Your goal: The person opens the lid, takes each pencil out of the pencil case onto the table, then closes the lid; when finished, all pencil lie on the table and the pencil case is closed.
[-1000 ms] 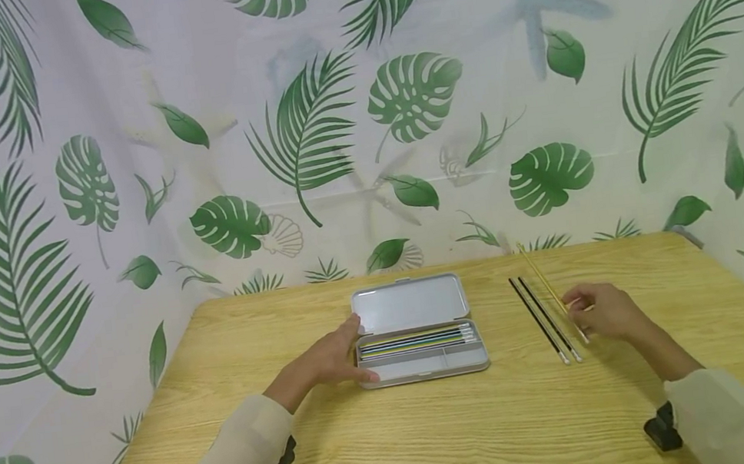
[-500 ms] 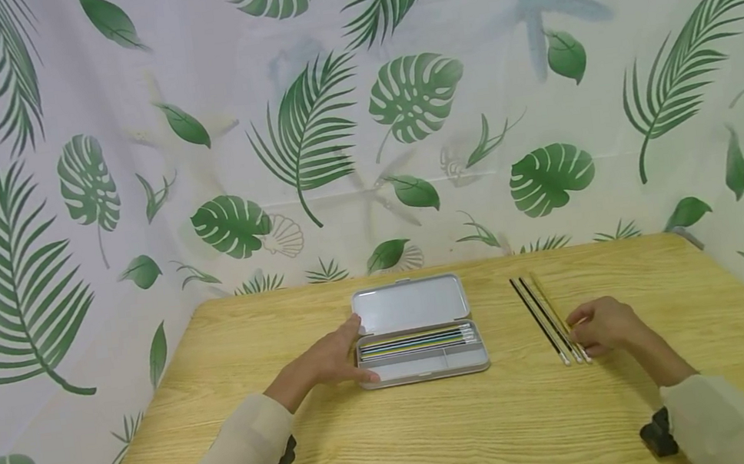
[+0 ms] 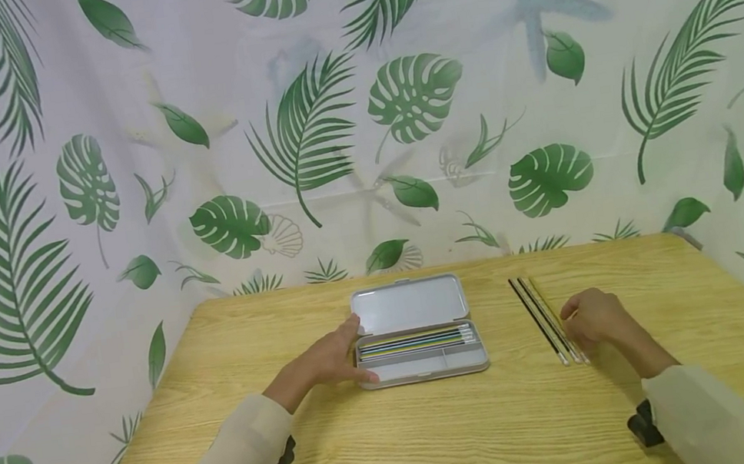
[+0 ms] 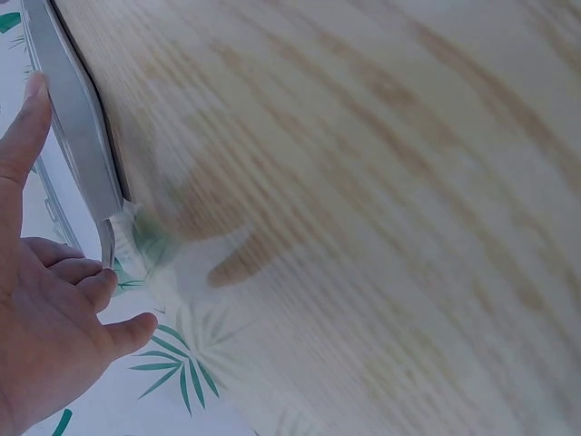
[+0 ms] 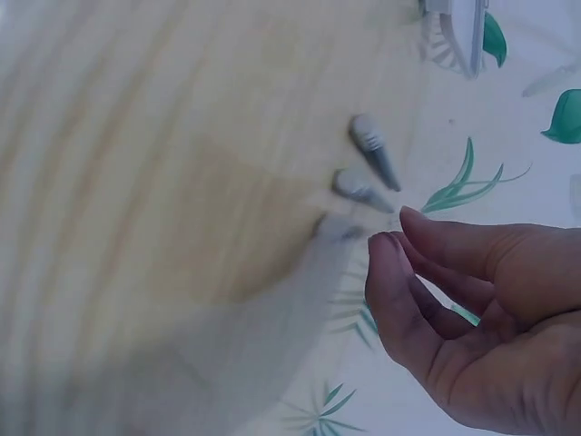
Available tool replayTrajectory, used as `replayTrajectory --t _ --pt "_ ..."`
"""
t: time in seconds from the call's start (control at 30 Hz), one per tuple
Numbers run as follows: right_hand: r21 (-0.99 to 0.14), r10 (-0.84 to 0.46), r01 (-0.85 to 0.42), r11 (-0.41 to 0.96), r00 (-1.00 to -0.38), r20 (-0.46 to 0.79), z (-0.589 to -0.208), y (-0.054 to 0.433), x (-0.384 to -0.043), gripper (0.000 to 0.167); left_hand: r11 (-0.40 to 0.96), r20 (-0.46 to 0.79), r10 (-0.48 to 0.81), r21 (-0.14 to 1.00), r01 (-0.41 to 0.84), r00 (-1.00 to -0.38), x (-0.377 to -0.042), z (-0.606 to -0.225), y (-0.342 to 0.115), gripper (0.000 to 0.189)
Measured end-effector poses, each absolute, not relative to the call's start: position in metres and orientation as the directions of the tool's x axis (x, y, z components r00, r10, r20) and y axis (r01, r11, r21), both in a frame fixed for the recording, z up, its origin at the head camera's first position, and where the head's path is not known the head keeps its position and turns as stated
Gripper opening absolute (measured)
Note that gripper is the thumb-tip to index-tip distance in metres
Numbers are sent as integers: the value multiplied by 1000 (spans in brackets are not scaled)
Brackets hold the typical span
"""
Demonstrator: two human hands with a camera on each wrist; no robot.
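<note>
Three pencils [image 3: 548, 319] lie on the wood-grain table [image 3: 405, 444], to the right of the grey pencil case [image 3: 413, 367] and apart from it. They are placed side by side and slanted, with the pale eraser ends toward the person. Two are black pencils [image 3: 537, 321], and the rightmost is a gold-yellow pencil [image 3: 544, 299].

The right hand [image 3: 599, 320] is beside this gold-yellow pencil, near its eraser end. Its thumb and forefinger are bent toward each other with only a narrow space between the tips. In the right wrist view the nearest eraser end is just beside these tips; whether the hand pinches the pencil or only touches it, I cannot tell.

The left hand [image 3: 325, 358] holds the case at its left end, with thumb and fingers set wide apart: the thumb is on the front left corner, and the fingers are at the left edge of the lid [image 3: 412, 304]. The lid is opened backward. In the rear compartment several more pencils [image 3: 413, 341], with yellow, black and blue among them, lie lengthwise, their eraser ends to the right. A short divider separates the front part into a longer left compartment and a shorter right one.
</note>
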State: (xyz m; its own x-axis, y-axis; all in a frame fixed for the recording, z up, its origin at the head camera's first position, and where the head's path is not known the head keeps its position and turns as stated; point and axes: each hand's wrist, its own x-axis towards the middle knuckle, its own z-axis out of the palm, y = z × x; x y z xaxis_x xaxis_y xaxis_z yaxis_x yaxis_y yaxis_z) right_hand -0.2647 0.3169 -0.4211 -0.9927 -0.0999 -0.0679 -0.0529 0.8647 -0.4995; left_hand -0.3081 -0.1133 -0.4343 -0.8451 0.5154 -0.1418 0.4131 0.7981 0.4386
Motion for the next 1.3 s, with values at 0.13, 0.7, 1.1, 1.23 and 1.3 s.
replayTrajectory --t 0.13,0.7,1.1,1.23,1.3 --pt "-466 -168 -170 868 -985 45 -416 302 -271 27 800 -147 513 439 409 -845 -309 -435 -114 117" --pt "-598 -308 -329 731 -941 141 -422 217 -298 17 811 -155 507 419 408 -848 -304 -431 -114 116" --pt "-561 -423 -348 752 -906 -6 -424 181 -303 11 811 -145 512 407 421 -847 -307 -433 -115 115" --pt "-533 -430 -346 772 -902 -37 -424 175 -304 10 813 -148 510 405 419 -847 -306 -432 -115 116" --pt "-532 -427 -334 778 -902 -58 -424 172 -303 11 813 -150 511 404 419 -847 -306 -431 -115 115"
